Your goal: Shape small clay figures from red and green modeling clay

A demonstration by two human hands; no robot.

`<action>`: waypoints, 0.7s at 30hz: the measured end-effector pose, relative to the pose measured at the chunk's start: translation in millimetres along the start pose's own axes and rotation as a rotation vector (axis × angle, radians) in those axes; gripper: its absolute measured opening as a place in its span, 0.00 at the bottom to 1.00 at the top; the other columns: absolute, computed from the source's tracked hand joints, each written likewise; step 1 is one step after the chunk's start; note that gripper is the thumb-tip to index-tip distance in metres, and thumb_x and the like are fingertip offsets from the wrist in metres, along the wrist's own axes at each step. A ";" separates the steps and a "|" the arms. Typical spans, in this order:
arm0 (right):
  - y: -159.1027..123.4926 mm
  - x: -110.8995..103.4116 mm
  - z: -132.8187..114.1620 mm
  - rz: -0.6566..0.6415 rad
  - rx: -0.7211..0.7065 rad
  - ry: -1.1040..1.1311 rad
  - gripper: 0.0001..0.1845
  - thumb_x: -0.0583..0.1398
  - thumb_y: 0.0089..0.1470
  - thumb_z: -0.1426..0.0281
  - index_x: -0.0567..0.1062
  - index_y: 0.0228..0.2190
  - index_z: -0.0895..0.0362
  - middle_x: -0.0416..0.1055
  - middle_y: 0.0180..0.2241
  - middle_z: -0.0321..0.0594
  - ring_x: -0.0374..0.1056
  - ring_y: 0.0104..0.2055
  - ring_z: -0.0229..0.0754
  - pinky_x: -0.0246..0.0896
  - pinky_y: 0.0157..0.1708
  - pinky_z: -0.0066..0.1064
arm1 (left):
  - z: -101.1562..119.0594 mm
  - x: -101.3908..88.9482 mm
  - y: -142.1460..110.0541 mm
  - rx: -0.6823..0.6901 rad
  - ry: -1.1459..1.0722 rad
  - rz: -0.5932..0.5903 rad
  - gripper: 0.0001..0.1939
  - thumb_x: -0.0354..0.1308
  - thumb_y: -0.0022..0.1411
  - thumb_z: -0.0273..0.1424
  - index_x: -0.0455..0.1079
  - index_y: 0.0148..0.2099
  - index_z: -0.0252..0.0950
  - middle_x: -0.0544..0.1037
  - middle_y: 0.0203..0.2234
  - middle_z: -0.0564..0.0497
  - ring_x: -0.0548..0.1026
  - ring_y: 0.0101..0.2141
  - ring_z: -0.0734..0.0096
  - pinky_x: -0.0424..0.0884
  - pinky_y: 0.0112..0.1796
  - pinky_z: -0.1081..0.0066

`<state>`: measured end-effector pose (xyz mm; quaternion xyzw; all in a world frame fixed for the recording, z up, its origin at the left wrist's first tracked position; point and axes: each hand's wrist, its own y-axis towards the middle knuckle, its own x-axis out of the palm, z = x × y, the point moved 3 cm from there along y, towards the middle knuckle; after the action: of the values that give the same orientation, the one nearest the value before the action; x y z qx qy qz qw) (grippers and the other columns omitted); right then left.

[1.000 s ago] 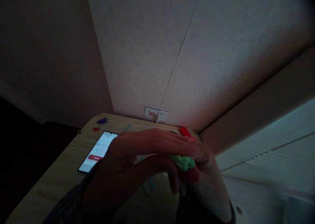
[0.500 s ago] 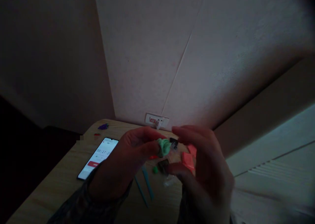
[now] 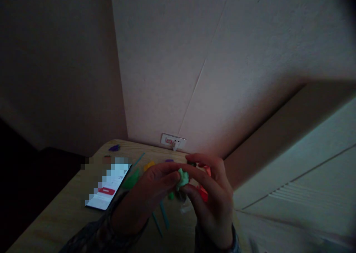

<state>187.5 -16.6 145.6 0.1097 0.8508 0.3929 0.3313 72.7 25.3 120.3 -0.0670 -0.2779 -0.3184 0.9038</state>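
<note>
A small, crumpled-looking lump of light green clay (image 3: 183, 178) is held up above the table. On its left side, the thumb and fingers of my left hand (image 3: 144, 195) pinch it. My right hand (image 3: 214, 195) closes on the same lump from the right, thumb below and index finger above, with its other fingers raised. Below the hands lie a smaller green ball (image 3: 171, 196), a clear plastic wrapper (image 3: 185, 207) and two thin blue sticks (image 3: 164, 216). Red packets (image 3: 204, 193) are partly hidden behind my right fingers.
A lit phone (image 3: 107, 191), partly pixelated, lies at the left of the wooden table (image 3: 55, 216). Nearby are a purple piece (image 3: 114, 148), a green piece (image 3: 131, 179) and a yellow piece (image 3: 149, 166). Behind the table, the wall carries a socket (image 3: 172, 140) with a plug in it.
My right hand has moved left, and its thumb and index finger have come onto the green clay. The lump sits slightly lower in view, still in my left hand.
</note>
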 end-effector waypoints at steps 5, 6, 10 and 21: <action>-24.2 14.2 19.4 -0.066 0.067 -0.012 0.12 0.56 0.57 0.68 0.74 0.43 0.47 0.65 0.44 0.40 0.61 0.45 0.45 0.60 0.40 0.36 | -31.3 -21.9 -0.7 -0.105 -0.036 -0.019 0.17 0.60 0.55 0.41 0.75 0.35 0.30 0.75 0.28 0.47 0.69 0.29 0.72 0.65 0.35 0.71; -29.7 18.3 23.9 -0.089 0.087 -0.007 0.13 0.56 0.57 0.69 0.73 0.44 0.47 0.65 0.44 0.40 0.61 0.45 0.45 0.60 0.40 0.37 | -37.3 -27.7 -0.6 -0.124 -0.037 0.009 0.17 0.62 0.53 0.41 0.75 0.36 0.31 0.75 0.29 0.47 0.70 0.30 0.72 0.65 0.34 0.71; -51.7 32.1 42.3 -0.142 0.164 0.052 0.19 0.57 0.56 0.71 0.68 0.50 0.48 0.65 0.47 0.41 0.61 0.48 0.45 0.60 0.45 0.38 | -53.8 -48.4 -2.5 -0.153 -0.060 0.108 0.14 0.66 0.49 0.35 0.76 0.37 0.32 0.77 0.33 0.47 0.72 0.34 0.70 0.67 0.38 0.71; -95.9 37.5 102.6 0.009 0.421 0.158 0.10 0.52 0.59 0.68 0.72 0.38 0.54 0.70 0.38 0.42 0.65 0.41 0.44 0.61 0.40 0.37 | -54.4 -96.9 -12.1 -0.177 0.037 0.301 0.16 0.70 0.42 0.34 0.77 0.36 0.35 0.79 0.27 0.51 0.74 0.28 0.73 0.70 0.31 0.74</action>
<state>232.9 -2.6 8.3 0.1492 0.9369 0.2155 0.2314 28.0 51.6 21.2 -0.1813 -0.2189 -0.2040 0.9368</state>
